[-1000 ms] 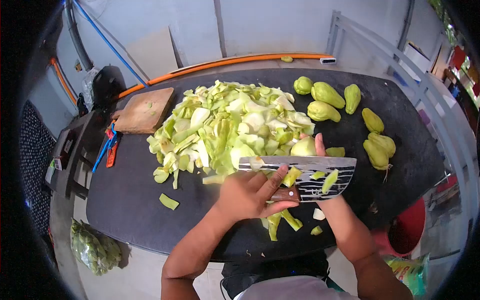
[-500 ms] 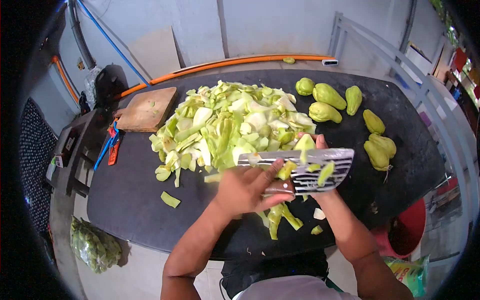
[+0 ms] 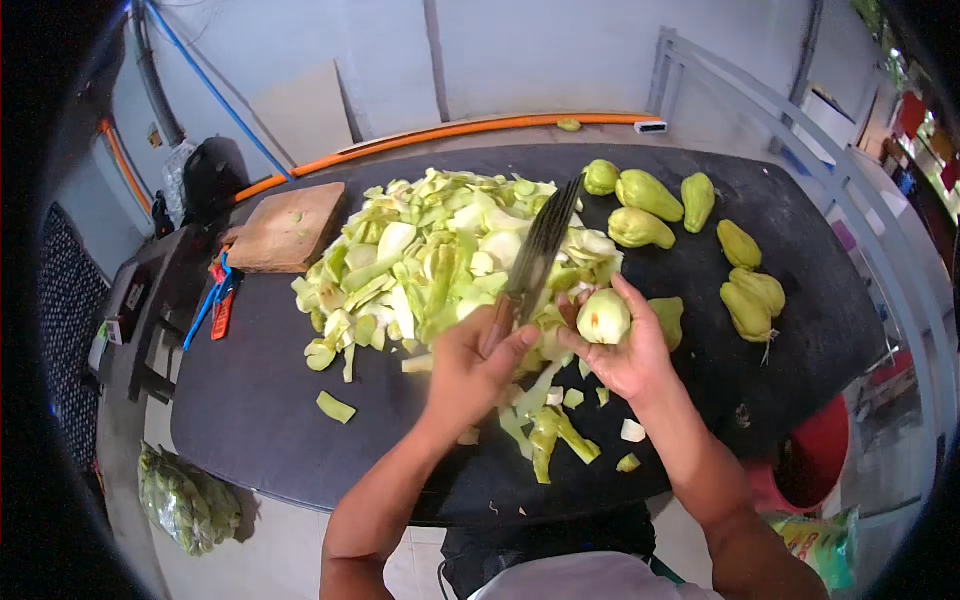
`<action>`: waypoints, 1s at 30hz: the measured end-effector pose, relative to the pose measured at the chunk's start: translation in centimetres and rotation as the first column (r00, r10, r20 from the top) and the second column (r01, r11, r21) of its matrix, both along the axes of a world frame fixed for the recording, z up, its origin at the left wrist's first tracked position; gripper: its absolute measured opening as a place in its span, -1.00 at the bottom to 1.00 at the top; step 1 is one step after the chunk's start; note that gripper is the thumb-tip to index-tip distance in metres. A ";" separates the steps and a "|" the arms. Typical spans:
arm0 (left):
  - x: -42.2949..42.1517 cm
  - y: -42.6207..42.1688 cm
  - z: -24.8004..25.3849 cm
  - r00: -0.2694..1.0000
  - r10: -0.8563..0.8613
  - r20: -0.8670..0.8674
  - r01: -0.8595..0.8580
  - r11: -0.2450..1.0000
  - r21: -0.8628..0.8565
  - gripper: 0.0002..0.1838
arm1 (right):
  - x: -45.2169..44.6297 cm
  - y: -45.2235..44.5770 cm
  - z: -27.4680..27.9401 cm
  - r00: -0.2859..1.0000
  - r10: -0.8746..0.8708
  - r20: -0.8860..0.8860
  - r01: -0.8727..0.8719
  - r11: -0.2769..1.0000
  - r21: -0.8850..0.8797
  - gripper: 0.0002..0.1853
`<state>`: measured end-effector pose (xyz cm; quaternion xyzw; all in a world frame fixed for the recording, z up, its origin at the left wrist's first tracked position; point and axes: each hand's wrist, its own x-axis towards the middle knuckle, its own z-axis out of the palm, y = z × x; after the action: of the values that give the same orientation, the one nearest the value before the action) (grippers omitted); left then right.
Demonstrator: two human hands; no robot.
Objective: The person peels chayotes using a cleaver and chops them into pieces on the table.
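Note:
My left hand (image 3: 472,368) is closed around the brown handle of a broad knife (image 3: 549,232), whose blade points up and away over the heap. In my right hand (image 3: 640,360) rests a pale, peeled chayote (image 3: 604,316) with a brownish spot on it. A large heap of light green chayote slices and peelings (image 3: 420,255) lies just beyond both hands. Long green peel strips (image 3: 545,440) and small pale bits lie below them on the dark table. Right beside my right hand's fingers, a green chayote piece (image 3: 668,320) is partly hidden.
Several whole chayotes (image 3: 648,194) lie on the black table (image 3: 270,420) at the right. A wooden cutting board (image 3: 290,228) and a red-and-blue tool (image 3: 222,300) are at the left edge. A red bucket (image 3: 825,450) and a bag of greens (image 3: 185,500) stand on the floor.
The knife has swung from lying flat across my right hand, with bits on its blade, to pointing up over the heap. The peeled chayote now shows in my right hand.

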<state>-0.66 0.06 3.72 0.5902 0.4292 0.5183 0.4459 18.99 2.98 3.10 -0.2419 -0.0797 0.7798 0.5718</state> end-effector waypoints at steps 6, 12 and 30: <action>2.7 -2.9 1.5 0.937 -0.211 0.278 0.284 0.923 -0.258 -0.74 | 1.5 1.0 -2.2 0.972 -0.230 -0.042 0.230 0.973 0.000 -0.75; 2.8 -3.6 2.5 0.925 -0.235 0.299 0.322 0.901 -0.290 -0.72 | 1.2 0.4 -0.5 0.921 -0.378 0.093 0.356 0.914 0.195 -0.61; 3.0 -3.8 2.0 0.927 -0.302 0.224 0.364 0.869 -0.336 -0.71 | 2.0 0.5 -1.0 0.822 -0.427 0.378 0.170 0.816 0.553 -0.43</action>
<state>2.37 -3.76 5.75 0.5156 0.3725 0.3897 0.6660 20.96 3.44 2.14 -0.2842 -0.3774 0.5431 0.6942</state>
